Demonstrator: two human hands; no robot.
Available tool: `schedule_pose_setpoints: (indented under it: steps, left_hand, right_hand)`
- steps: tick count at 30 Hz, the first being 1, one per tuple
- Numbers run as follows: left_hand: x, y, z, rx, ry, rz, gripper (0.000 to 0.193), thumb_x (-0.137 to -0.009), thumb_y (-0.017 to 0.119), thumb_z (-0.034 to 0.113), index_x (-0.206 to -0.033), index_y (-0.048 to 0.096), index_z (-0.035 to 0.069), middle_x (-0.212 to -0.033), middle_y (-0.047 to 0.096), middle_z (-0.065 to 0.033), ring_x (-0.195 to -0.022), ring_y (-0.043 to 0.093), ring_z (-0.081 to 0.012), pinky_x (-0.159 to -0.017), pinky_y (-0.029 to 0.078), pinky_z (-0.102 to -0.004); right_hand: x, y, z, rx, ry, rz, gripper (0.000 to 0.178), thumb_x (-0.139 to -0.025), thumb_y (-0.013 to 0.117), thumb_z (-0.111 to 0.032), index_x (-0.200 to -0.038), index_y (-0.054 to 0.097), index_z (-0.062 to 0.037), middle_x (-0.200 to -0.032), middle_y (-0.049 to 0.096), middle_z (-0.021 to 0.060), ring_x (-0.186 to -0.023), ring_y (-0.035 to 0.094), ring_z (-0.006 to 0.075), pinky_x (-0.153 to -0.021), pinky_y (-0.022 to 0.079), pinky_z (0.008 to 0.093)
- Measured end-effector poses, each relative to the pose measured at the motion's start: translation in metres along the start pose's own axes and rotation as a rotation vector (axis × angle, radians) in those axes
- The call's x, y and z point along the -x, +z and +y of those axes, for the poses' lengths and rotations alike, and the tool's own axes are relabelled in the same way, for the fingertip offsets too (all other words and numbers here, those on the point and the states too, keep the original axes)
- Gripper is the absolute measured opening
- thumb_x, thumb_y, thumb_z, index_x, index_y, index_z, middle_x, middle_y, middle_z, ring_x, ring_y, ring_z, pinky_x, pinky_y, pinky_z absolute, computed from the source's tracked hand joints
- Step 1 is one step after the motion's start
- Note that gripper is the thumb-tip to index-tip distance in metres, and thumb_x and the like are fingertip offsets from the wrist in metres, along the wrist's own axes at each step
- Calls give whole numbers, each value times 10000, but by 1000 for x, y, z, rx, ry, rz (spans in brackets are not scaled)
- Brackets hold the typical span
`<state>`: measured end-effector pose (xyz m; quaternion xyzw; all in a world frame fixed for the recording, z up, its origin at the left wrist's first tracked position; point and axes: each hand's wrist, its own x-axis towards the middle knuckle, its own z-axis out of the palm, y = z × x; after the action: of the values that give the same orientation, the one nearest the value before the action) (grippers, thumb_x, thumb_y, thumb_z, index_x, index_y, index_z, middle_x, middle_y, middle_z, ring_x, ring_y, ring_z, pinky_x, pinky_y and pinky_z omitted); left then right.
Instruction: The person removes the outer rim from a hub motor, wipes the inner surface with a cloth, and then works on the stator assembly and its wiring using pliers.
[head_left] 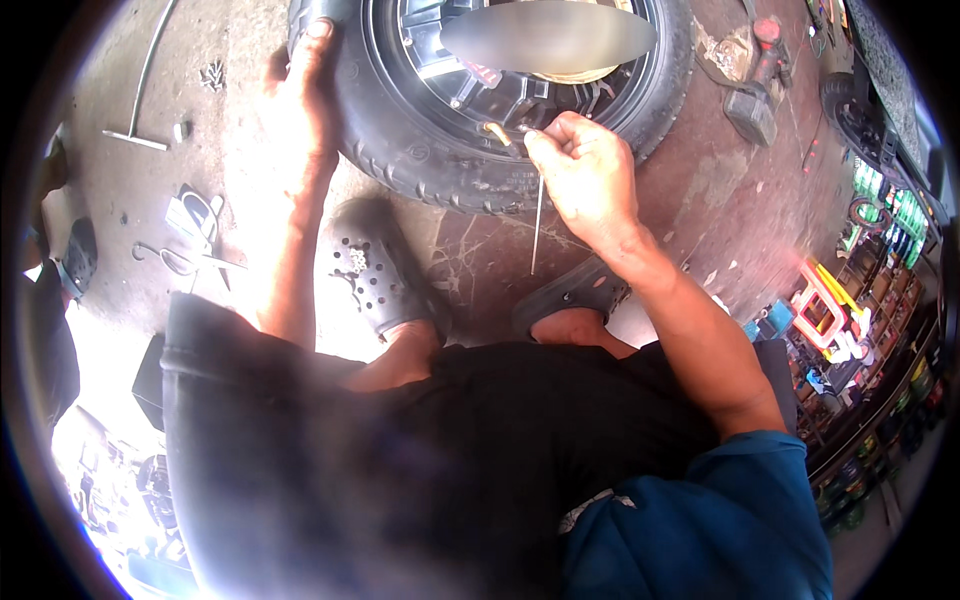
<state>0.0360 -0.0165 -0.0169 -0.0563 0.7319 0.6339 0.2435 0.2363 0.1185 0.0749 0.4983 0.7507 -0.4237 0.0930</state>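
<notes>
A black tyre (400, 165) on a dark spoked wheel rim (440, 75) fills the top middle, tilted toward me. My left hand (305, 115) grips the tyre's left edge, thumb up along the sidewall and the other fingers partly hidden. At the rim's near edge, my right hand (588, 170) is closed in a pinch, and a thin pale rod (538, 235) hangs down from its fingertips. Just left of those fingertips, a short yellowish-tipped cable or tube (497, 132) sticks out of the rim. A blurred oval patch covers part of the wheel's middle.
My clogs (375, 265) stand just below the tyre. Leftward on the floor lie a T-handled bar (135, 138), a pile of screws (212, 76) and scissors (178, 260). A red and black cordless power tool (760, 85) lies right; crowded shelves (880, 320) line the far right.
</notes>
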Motion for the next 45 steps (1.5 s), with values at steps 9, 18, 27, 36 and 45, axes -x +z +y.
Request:
schedule_pose_setpoints:
  steps: [9, 18, 27, 36, 45]
  left_hand:
    - [-5, -1, -6, 16, 23, -25, 537, -857, 697, 393, -1126, 623, -66, -931, 655, -93, -817, 557, -146, -759, 437, -266]
    - [-2, 2, -5, 85, 22, -33, 575, -858, 698, 389, -1176, 588, -78, -1007, 664, -129, -886, 587, -171, -818, 445, -273]
    - [41, -4, 15, -119, 48, -95, 518, -908, 623, 400, -1178, 583, -40, -1022, 632, -140, -921, 581, -205, -837, 460, -310]
    - [129, -59, 21, -672, 62, -1075, 481, -854, 687, 351, -1201, 556, 45, -1010, 653, -183, -950, 638, -357, -804, 506, -447]
    - [119, -51, 19, -729, 238, -880, 130, -874, 636, 212, -946, 627, 105, -709, 636, -165, -679, 634, -376, -623, 495, -467]
  right_hand:
    - [-10, -17, -5, 692, -794, 15, 57, -796, 614, -102, -802, 595, -48, -761, 628, 113, -647, 661, 288, -562, 552, 376]
    - [-19, -26, -19, 632, -463, -255, 124, -872, 583, -133, -838, 612, -18, -750, 663, 132, -614, 656, 258, -550, 543, 344]
    - [-5, -10, -13, -574, 441, -240, 273, -894, 679, -295, -916, 611, -31, -732, 614, 69, -574, 626, 154, -464, 482, 242]
    - [-3, -9, -19, -639, 490, -258, 267, -891, 684, -299, -958, 611, -51, -737, 630, 65, -588, 644, 175, -484, 507, 273]
    - [-8, -16, -25, -593, 613, -312, 288, -910, 639, -328, -975, 594, -51, -742, 644, 72, -604, 641, 181, -501, 498, 284]
